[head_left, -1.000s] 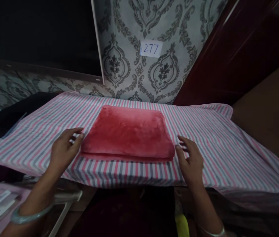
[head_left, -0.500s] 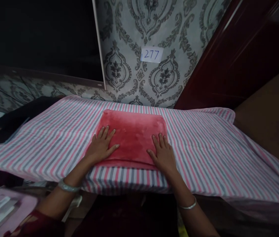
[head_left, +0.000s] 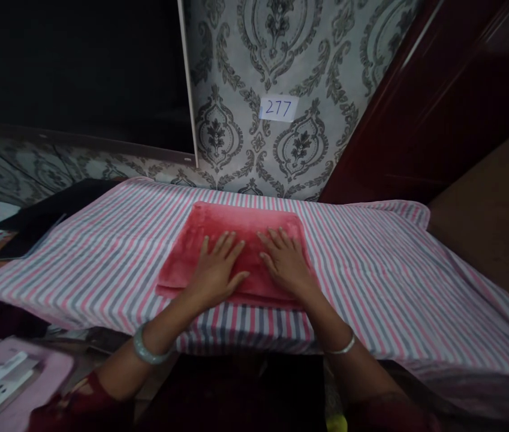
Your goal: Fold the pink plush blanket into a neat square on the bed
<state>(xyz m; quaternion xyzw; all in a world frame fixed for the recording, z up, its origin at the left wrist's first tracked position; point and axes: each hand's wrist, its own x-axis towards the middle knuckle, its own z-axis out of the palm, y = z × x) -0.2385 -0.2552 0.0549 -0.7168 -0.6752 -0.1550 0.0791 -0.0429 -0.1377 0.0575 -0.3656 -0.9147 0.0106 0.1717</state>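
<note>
A red plush cloth [head_left: 254, 213], folded into a flat rectangle, lies on a striped cloth [head_left: 371, 270] in pink, grey and white. My left hand [head_left: 216, 267] rests palm down on the folded cloth near its middle, fingers spread. To the right of it, my right hand [head_left: 286, 261] also lies flat on the red fabric with its fingers apart. Both hands touch the top layer and grip nothing. Folded layers show along the near edge of the red cloth.
A dark television screen [head_left: 74, 72] stands at the back left. Behind the table is patterned wallpaper bearing a paper label [head_left: 279, 108] marked 277. A dark red glossy panel [head_left: 416, 120] leans at the right. At lower left sits a pink item [head_left: 51, 378] with white objects on it.
My left hand has slid right and my right hand slightly left and forward, so both lie closer together on the red cloth. The view has shifted slightly.
</note>
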